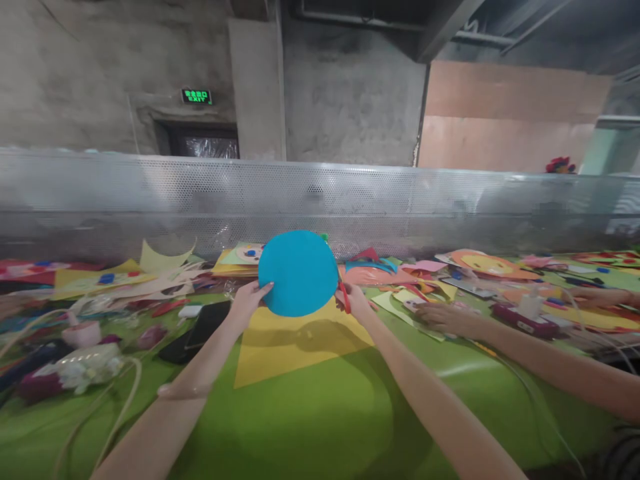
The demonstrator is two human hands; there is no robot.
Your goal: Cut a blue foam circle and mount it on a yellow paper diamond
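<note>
A round blue paper disc [299, 273] is held up in front of me, above the table. My left hand [251, 299] pinches its lower left edge, the thumb lying on the near face. At the disc's right edge my right hand [354, 301] is closed around red-handled scissors [345, 298]; their blades are mostly hidden by the disc's edge. Below the disc, a yellow paper sheet [300, 347] lies flat on the green tabletop [300, 427].
Cut paper pieces and scraps lie along the back. A black phone-like slab [207, 327] and power strips with cords [75, 367] are at left. At right, another person's hand [445, 317] touches pale green paper near a purple power strip [525, 320]. A perforated metal screen [320, 193] stands behind.
</note>
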